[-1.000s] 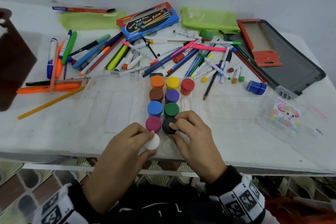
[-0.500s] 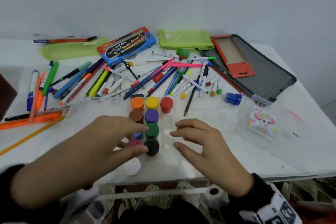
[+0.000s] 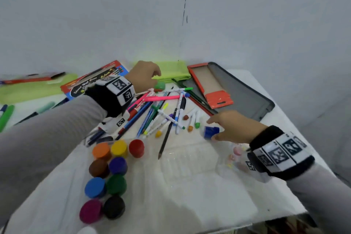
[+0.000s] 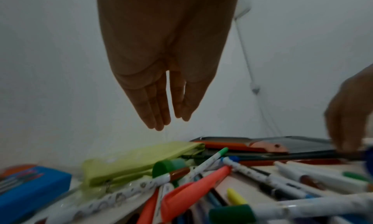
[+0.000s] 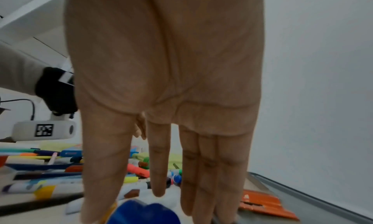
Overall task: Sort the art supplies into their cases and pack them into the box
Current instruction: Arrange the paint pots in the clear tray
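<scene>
My right hand (image 3: pixel 230 126), fingers straight and holding nothing, hung right over the small dark-blue paint pot (image 3: pixel 210 132) lying tipped at the table's right. My left hand (image 3: pixel 144 76), loosely open and empty, hovered by the far green paint pot (image 3: pixel 159 86).

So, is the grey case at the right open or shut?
Open: the grey case lies flat, its inside showing, with a red card tray in it.
</scene>
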